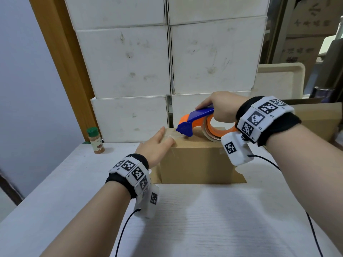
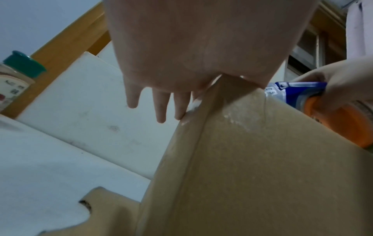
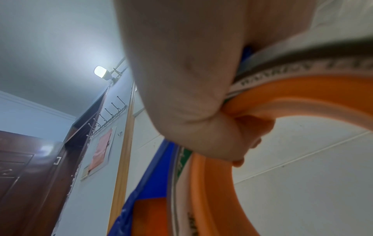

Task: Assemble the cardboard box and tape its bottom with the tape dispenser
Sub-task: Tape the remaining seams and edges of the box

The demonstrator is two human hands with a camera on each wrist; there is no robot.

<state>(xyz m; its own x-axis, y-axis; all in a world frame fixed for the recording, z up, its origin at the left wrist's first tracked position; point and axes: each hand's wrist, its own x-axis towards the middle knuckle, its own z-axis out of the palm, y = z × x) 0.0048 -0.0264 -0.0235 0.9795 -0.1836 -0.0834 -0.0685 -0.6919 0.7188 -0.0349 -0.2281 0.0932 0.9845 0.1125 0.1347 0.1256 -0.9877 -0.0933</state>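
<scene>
A brown cardboard box [image 1: 196,164] stands on the white table [image 1: 185,219], its flaps spread on the table surface at its base. My left hand [image 1: 157,143] lies flat on the box's top left corner with straight fingers [image 2: 161,108]. My right hand [image 1: 220,106] grips the blue and orange tape dispenser [image 1: 196,121], fingers curled through the orange ring [image 3: 302,99]. The dispenser's blue nose touches the box top near my left fingertips. The box top itself is mostly hidden from the head view.
A spice jar with a green cap [image 1: 95,138] stands at the table's far left. Stacked white boxes [image 1: 167,62] form a wall right behind the cardboard box. More flat cardboard [image 1: 315,119] lies at the right. Wrist cables trail over the near table.
</scene>
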